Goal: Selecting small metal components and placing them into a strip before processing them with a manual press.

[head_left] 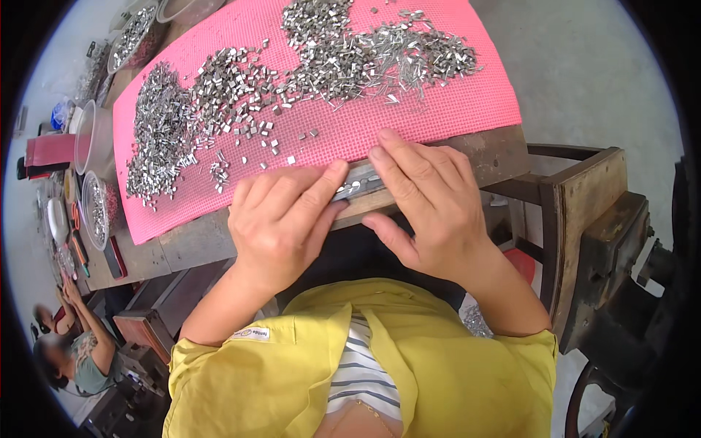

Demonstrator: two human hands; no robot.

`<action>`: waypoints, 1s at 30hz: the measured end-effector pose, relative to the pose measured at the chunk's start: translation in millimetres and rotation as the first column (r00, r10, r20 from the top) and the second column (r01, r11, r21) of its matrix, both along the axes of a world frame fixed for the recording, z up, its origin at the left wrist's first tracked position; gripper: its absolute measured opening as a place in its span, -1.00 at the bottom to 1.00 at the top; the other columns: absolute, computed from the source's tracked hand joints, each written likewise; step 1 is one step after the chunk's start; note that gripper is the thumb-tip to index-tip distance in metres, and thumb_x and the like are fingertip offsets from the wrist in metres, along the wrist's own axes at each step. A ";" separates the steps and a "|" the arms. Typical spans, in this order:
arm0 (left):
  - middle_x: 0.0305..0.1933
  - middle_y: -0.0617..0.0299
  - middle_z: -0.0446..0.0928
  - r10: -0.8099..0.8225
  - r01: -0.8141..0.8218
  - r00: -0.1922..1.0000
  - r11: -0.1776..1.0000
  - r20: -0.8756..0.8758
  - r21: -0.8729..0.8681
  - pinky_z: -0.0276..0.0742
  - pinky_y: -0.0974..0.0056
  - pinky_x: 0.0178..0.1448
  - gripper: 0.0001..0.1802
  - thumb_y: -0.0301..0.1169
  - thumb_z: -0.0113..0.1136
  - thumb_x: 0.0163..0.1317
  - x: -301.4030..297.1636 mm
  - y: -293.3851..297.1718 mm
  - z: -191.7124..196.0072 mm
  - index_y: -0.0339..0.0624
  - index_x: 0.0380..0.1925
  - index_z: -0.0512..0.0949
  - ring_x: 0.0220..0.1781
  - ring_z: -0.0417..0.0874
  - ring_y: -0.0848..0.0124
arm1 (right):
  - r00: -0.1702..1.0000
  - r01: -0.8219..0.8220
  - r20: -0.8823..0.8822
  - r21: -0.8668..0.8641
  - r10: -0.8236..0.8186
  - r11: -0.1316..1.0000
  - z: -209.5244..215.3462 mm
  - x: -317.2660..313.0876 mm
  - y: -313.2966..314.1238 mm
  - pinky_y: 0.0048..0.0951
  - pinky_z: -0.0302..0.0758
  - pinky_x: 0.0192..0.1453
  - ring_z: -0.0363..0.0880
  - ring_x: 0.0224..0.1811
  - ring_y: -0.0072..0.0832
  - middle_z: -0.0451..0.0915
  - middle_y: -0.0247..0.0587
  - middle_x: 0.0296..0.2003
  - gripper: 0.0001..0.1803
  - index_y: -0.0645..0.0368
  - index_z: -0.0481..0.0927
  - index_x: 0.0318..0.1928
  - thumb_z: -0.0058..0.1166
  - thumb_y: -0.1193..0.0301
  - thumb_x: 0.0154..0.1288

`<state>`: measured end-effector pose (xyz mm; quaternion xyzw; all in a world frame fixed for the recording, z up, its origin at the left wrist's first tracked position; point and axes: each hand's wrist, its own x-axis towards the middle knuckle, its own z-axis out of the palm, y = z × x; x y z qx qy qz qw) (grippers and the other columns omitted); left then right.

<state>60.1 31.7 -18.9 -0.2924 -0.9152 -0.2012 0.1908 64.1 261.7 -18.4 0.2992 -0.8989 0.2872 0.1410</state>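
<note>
A narrow grey metal bar (356, 182) lies along the near edge of the table, with a few small silver pieces in a row on its top. My left hand (277, 212) grips its left end, index finger on top and thumb at the near side. Over the right part, my right hand (438, 201) has its fingers stretched out and its thumb apart. These fingers hide that end of the bar. Beyond both hands, a pink textured mat (336, 135) carries heaps of small silver metal pieces (314, 73), some blocky, some thin like pins.
At the left stand a clear tub (96, 212) of metal pieces and a phone-like dark slab (115, 257). Another tub (135, 38) of pieces sits at the far left. Dark machinery (613, 255) stands at the right. Another person (87, 358) sits at the lower left.
</note>
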 end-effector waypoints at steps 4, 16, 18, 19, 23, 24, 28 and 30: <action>-0.26 0.30 0.69 -0.016 -0.002 0.990 0.992 0.139 0.129 0.42 0.19 -0.13 -0.28 -0.42 0.60 -0.12 -2.9 1.2 5.8 -0.03 0.19 0.72 -0.31 0.62 0.29 | 0.994 0.096 0.064 -0.137 -0.088 0.986 -2.5 6.3 5.7 -0.08 0.39 0.29 0.57 0.18 -0.05 0.64 -0.01 0.19 -0.43 0.26 0.57 0.33 0.23 0.31 0.36; -0.21 0.39 0.75 -0.782 0.765 0.597 0.622 0.181 0.165 0.44 0.21 -0.05 -0.38 -0.41 0.56 -0.06 -0.4 103.7 86.2 0.06 0.13 0.76 -0.22 0.67 0.36 | 0.459 0.351 0.676 -0.734 0.577 0.581 5.5 133.7 101.3 -0.52 0.42 -0.12 0.47 -0.22 -0.63 0.59 -0.41 -0.15 -0.30 0.31 0.46 0.40 0.11 0.08 0.44; -0.20 0.32 0.75 -0.886 0.878 0.441 0.458 0.140 0.136 0.48 0.17 0.03 -0.46 -0.29 0.56 0.03 3.3 141.4 92.9 0.00 0.11 0.76 -0.19 0.69 0.28 | 0.446 0.513 0.655 -0.745 0.610 0.426 11.8 172.8 104.1 -0.64 0.16 -0.31 0.24 -0.36 -0.77 0.45 -0.53 -0.24 -0.21 0.26 0.50 0.33 0.16 -0.05 0.24; -0.18 0.32 0.75 -0.918 0.906 0.372 0.391 0.138 0.162 0.49 0.15 0.09 -0.46 -0.28 0.55 0.04 6.3 161.8 94.0 0.01 0.11 0.76 -0.13 0.70 0.27 | 0.543 0.542 0.645 -0.758 0.537 0.363 12.9 188.9 106.8 -0.65 0.14 -0.33 0.23 -0.37 -0.78 0.44 -0.54 -0.24 -0.21 0.25 0.50 0.31 0.16 -0.05 0.23; 0.23 0.23 0.60 -0.868 0.863 0.492 0.476 -0.069 0.172 0.33 -0.15 0.50 -0.29 -0.37 0.59 -0.05 24.3 237.9 84.3 0.14 0.22 0.68 0.34 0.53 0.09 | 0.785 0.587 0.581 -0.809 0.214 0.041 25.4 228.1 120.4 -0.61 0.05 -0.43 0.17 -0.46 -0.76 0.33 -0.55 -0.37 -0.41 0.23 0.48 0.26 0.07 0.15 0.32; 0.25 0.19 0.59 -0.860 0.835 0.509 0.482 -0.041 0.264 0.33 -0.16 0.49 -0.32 -0.43 0.57 -0.05 28.8 251.4 73.8 0.12 0.20 0.69 0.35 0.53 0.07 | 0.781 0.621 0.614 -0.783 0.118 -0.038 27.8 228.0 121.7 -0.63 0.08 -0.42 0.16 -0.47 -0.76 0.39 -0.51 -0.31 -0.42 0.22 0.48 0.27 0.06 0.19 0.32; 0.36 0.03 0.53 -0.919 0.812 0.334 0.394 0.210 0.431 0.08 -0.28 0.65 -0.33 -0.45 0.43 0.01 45.5 279.1 44.1 -0.05 0.24 0.60 0.49 0.46 -0.02 | 0.785 0.585 0.614 -0.779 -0.084 -0.227 21.6 217.0 136.9 -0.63 0.09 -0.42 0.16 -0.47 -0.77 0.35 -0.55 -0.36 -0.63 0.15 0.49 0.20 -0.05 0.38 0.43; 0.42 0.02 0.50 -0.928 0.831 0.275 0.361 0.252 0.423 -0.09 -0.36 0.68 -0.33 -0.37 0.42 0.05 56.7 289.3 38.5 -0.07 0.26 0.54 0.54 0.43 -0.01 | 0.771 0.562 0.620 -0.770 -0.147 -0.303 15.1 214.1 147.3 -0.63 0.13 -0.43 0.21 -0.46 -0.78 0.35 -0.56 -0.37 -0.77 0.05 0.51 0.09 -0.02 0.37 0.49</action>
